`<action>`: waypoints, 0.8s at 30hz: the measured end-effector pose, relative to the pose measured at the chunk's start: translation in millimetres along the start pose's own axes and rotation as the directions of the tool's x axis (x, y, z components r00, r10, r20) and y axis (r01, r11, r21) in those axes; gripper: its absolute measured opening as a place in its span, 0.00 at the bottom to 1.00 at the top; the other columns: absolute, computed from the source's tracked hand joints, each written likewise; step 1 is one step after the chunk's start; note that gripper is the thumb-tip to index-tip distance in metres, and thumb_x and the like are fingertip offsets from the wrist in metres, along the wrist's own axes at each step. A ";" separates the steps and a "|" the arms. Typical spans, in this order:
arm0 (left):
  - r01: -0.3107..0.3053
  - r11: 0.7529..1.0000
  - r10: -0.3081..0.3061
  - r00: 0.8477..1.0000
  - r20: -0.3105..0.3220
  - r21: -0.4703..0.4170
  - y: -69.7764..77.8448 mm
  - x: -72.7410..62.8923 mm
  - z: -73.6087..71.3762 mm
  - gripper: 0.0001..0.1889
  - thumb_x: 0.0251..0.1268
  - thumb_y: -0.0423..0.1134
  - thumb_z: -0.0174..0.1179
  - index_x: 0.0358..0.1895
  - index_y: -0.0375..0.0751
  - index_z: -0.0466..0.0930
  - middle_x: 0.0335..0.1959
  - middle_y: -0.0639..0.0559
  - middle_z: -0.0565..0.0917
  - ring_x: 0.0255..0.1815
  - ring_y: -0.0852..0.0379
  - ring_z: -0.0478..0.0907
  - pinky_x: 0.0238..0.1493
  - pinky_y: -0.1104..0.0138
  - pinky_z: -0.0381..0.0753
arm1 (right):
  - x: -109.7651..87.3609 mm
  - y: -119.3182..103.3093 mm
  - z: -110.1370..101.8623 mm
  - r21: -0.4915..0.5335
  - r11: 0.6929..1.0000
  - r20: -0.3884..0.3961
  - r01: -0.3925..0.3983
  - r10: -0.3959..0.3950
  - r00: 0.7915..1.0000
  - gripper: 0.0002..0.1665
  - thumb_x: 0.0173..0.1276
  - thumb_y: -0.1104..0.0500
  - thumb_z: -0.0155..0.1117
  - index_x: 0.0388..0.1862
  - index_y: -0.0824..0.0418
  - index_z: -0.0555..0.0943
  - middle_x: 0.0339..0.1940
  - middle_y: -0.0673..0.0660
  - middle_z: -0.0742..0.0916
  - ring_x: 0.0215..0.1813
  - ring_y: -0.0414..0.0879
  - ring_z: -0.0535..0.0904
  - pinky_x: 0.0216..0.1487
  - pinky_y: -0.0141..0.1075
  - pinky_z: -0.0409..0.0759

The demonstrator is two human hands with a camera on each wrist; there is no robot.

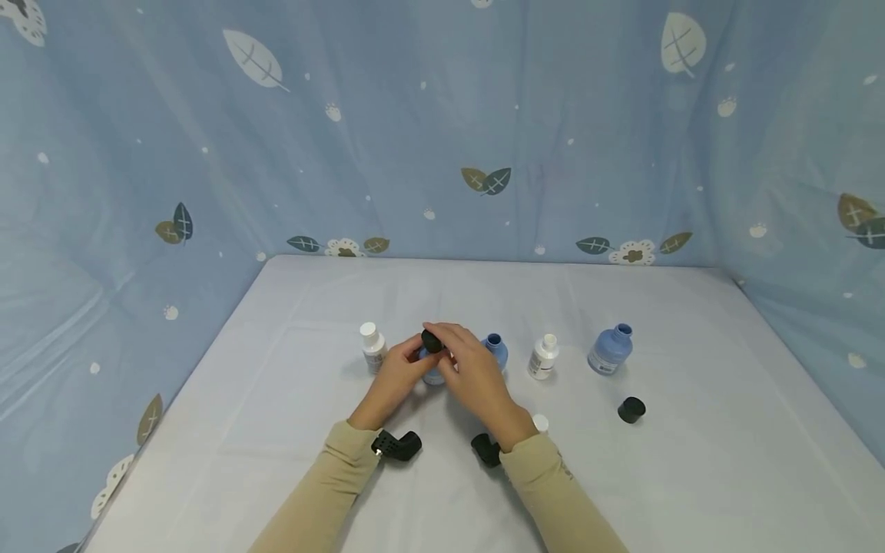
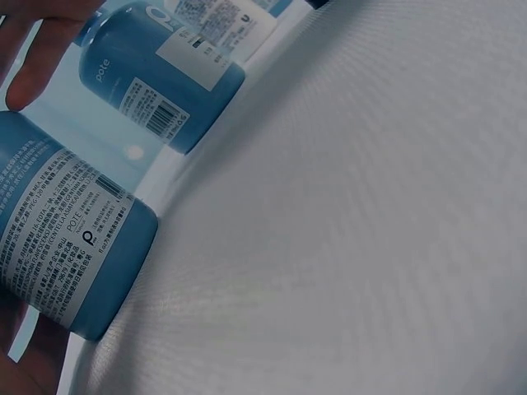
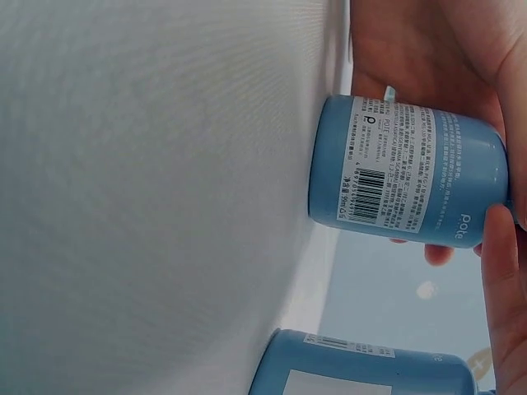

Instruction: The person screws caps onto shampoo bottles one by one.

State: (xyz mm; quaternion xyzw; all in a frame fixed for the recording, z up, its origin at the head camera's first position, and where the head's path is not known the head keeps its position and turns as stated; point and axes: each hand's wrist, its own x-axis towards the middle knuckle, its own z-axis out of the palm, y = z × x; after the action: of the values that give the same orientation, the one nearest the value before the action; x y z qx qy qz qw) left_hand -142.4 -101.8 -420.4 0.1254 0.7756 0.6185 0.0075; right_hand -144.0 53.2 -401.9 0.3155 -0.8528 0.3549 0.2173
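Note:
A blue bottle (image 1: 433,377) with a printed white label stands upright on the table between my two hands. My left hand (image 1: 396,378) grips it from the side, its fingers reaching behind the bottle in the right wrist view. With its fingertips my right hand (image 1: 477,378) pinches a black cap (image 1: 432,340) at the bottle's top. The neck is hidden, so how firmly the cap sits cannot be told. Just right of this, partly behind my right hand, is a second blue bottle (image 1: 495,349) with an uncovered neck.
A white bottle (image 1: 373,347) stands left of my left hand. Rightward are another white bottle (image 1: 545,356), an uncapped blue bottle (image 1: 611,349) and a loose black cap (image 1: 631,409). A white-topped item (image 1: 541,423) is mostly hidden by my right wrist. Patterned blue fabric (image 1: 429,130) hangs behind the table.

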 end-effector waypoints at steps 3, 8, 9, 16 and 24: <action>-0.014 1.000 0.014 1.000 0.004 -0.008 3.0 -1.8 0.0 0.17 0.58 0.44 0.59 0.51 0.46 0.76 0.50 0.52 0.77 0.53 0.57 0.71 0.53 0.62 0.69 | -0.7 0.5 0.5 0.017 1.000 -0.005 -0.012 0.012 1.000 0.25 0.62 0.68 0.50 0.58 0.53 0.72 0.53 0.47 0.77 0.49 0.36 0.71 0.41 0.28 0.72; -0.021 1.000 0.021 1.000 0.007 -0.021 1.4 -1.7 0.9 0.18 0.57 0.43 0.60 0.51 0.44 0.76 0.50 0.52 0.77 0.54 0.58 0.70 0.54 0.63 0.68 | -2.0 1.1 0.1 0.037 0.999 -0.005 -0.031 0.031 0.999 0.22 0.66 0.66 0.48 0.58 0.53 0.72 0.52 0.47 0.77 0.53 0.36 0.71 0.47 0.30 0.72; -0.021 1.000 0.021 1.000 0.007 -0.022 1.2 -1.5 1.1 0.18 0.57 0.43 0.60 0.52 0.44 0.76 0.50 0.52 0.77 0.54 0.58 0.70 0.54 0.63 0.68 | -2.0 1.2 -0.1 0.038 0.999 -0.007 -0.031 0.032 0.999 0.22 0.66 0.66 0.48 0.58 0.53 0.72 0.52 0.47 0.77 0.52 0.36 0.72 0.46 0.30 0.73; -0.012 0.999 0.012 1.000 0.000 -0.034 1.2 0.6 1.4 0.17 0.58 0.40 0.59 0.52 0.43 0.76 0.49 0.51 0.78 0.54 0.54 0.71 0.53 0.63 0.69 | -0.6 0.7 -1.7 0.062 0.998 -0.018 -0.031 0.032 0.999 0.23 0.65 0.66 0.51 0.58 0.53 0.72 0.52 0.47 0.77 0.41 0.35 0.74 0.36 0.27 0.73; -0.010 1.000 0.010 1.000 0.003 -0.015 2.3 -0.1 0.3 0.16 0.59 0.42 0.58 0.50 0.45 0.77 0.49 0.51 0.78 0.52 0.53 0.71 0.50 0.61 0.70 | 0.1 -0.8 -2.0 0.033 0.999 -0.016 -0.023 0.024 1.000 0.29 0.62 0.68 0.53 0.62 0.49 0.68 0.53 0.47 0.77 0.36 0.36 0.73 0.34 0.27 0.73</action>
State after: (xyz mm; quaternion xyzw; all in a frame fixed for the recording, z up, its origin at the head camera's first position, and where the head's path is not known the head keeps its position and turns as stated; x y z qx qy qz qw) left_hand -141.9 -101.1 -418.3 0.1301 0.7703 0.6243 0.0067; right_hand -143.3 54.2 -400.2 0.3059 -0.8487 0.3740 0.2150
